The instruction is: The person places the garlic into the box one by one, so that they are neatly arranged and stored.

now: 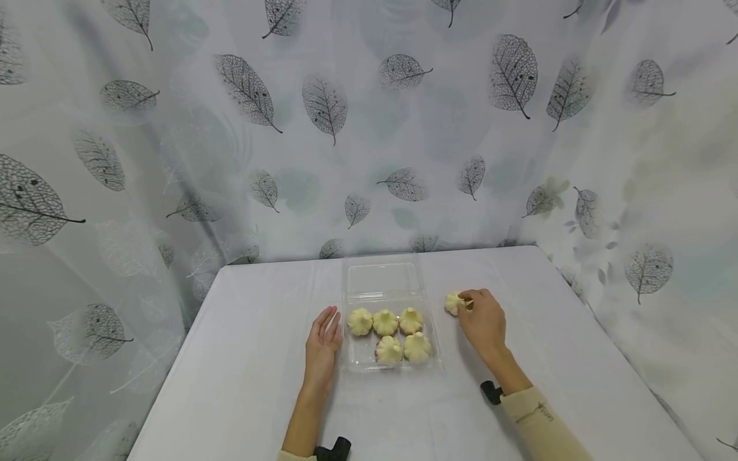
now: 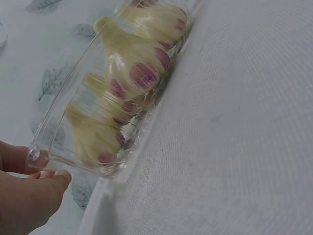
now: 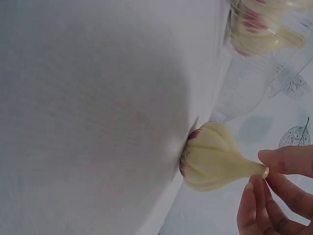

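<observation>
Several garlic bulbs point(image 1: 385, 322), pale yellow with purple patches, sit stems up in a clear plastic box point(image 1: 357, 363) with its lid point(image 1: 383, 278) laid back. Three are in the far row and two in the near row, toward the right. My left hand point(image 1: 323, 351) is at the box's left side, its fingers fairly straight; in the left wrist view, a finger reaches behind the clear rim. Right of the box, my right hand point(image 1: 483, 323) pinches another garlic bulb point(image 3: 212, 159) by its stem between thumb and fingers. That bulb's base is at the tabletop.
A white cloth point(image 1: 242, 358) covers the table. Leaf-printed curtains point(image 1: 375, 128) hang behind it and along both sides. Dark wrist cameras point(image 1: 491, 392) are worn on both arms.
</observation>
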The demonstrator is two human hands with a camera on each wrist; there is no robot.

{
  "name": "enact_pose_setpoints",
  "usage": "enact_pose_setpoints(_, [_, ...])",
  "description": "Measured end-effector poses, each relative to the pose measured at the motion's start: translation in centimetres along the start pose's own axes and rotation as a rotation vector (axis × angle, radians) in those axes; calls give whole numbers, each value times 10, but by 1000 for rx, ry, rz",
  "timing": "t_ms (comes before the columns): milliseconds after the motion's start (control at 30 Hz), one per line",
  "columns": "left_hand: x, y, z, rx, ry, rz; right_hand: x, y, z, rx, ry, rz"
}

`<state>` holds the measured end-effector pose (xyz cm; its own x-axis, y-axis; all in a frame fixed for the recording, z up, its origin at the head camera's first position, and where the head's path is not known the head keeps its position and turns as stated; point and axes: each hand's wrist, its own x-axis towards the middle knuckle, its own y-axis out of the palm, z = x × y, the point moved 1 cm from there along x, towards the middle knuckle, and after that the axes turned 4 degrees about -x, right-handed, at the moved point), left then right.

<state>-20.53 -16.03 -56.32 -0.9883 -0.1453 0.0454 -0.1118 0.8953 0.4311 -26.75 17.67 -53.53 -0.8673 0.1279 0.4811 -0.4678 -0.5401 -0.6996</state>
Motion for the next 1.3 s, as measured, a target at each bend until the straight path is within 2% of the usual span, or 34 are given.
enact_pose_setpoints(233, [0,-2,0,-4,21,22,2,2,-7,25,-8,-8])
enact_pose_setpoints(400, [1,-2,0,-9,14,23,4,2,-9,39,5,-8])
enact_pose_setpoints(667, [0,-2,0,-7,15,11,6,-2,-10,59,-25,-28])
enact_pose_setpoints(967, [0,-3,2,17,16,15,5,-9,-5,113,-11,-59])
enact_pose_setpoints(1300, [1,-3,3,4,13,12,7,-20,7,148,-86,-117])
